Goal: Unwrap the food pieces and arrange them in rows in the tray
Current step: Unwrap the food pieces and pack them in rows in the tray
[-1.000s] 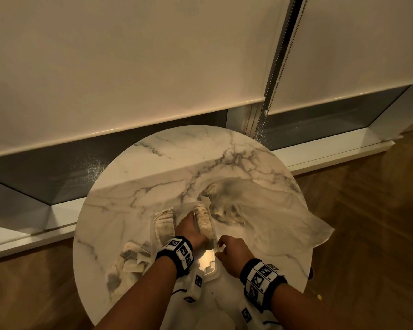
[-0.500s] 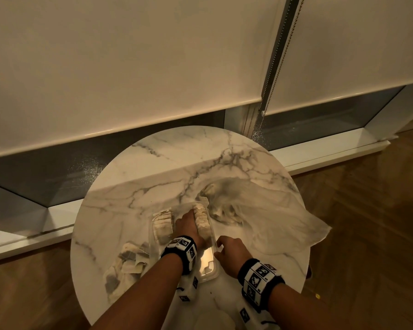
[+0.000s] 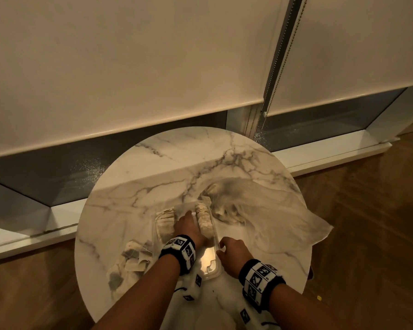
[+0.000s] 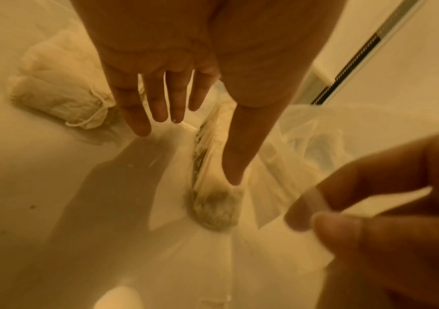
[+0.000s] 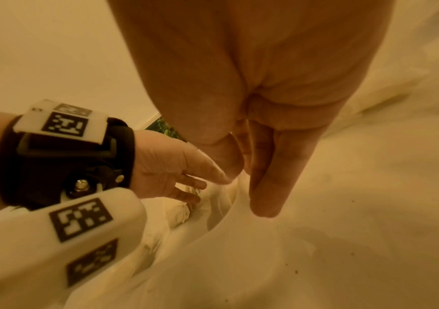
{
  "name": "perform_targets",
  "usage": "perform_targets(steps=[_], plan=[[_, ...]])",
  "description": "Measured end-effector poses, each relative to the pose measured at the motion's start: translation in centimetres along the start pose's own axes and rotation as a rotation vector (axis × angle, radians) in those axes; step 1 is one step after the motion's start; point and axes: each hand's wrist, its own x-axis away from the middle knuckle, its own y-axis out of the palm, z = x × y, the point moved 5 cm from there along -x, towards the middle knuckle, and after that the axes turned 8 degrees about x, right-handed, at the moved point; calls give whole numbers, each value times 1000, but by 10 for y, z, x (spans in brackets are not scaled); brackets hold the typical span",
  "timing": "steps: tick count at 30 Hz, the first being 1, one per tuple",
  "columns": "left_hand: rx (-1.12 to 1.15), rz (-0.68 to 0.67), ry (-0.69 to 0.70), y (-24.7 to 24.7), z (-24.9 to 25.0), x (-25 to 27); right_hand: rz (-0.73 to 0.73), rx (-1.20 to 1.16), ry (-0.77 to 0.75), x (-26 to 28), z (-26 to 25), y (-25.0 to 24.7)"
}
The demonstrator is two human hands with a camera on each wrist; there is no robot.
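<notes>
Round marble table (image 3: 153, 177) stood by the window. Clear plastic tray (image 3: 214, 270) sat at about 6 o'clock on the tabletop, near the front edge. Two rows of pale food pieces lay in it: left row (image 3: 165, 222) at the tray's 10 o'clock, right row (image 3: 203, 220) at its 1 o'clock, a bare strip between them.

Left hand (image 3: 188, 228) lay flat inside the tray between the rows, fingers (image 4: 157, 100) straight and slightly spread, holding nothing. Its thumb (image 4: 239, 158) stretched out along the right row, tip pressing on one piece.

Right hand (image 3: 233, 253) was at the tray's 3 o'clock, at its right wall. Thumb and fingers came together there on something thin and pale; what exactly it pinched, wall or wrapper scrap, couldn't tell.

Heap of crumpled empty wrappers (image 3: 131, 260) lay at the tray's 8 o'clock, touching its left side. Loose translucent plastic bag (image 3: 267, 210) sprawled at 2 o'clock, reaching past the table's right edge.
</notes>
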Motion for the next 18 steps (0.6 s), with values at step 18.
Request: perform_targets(steps=[18], plan=[[515, 391, 36, -86, -136, 78, -10, 170, 177, 3, 0, 32]])
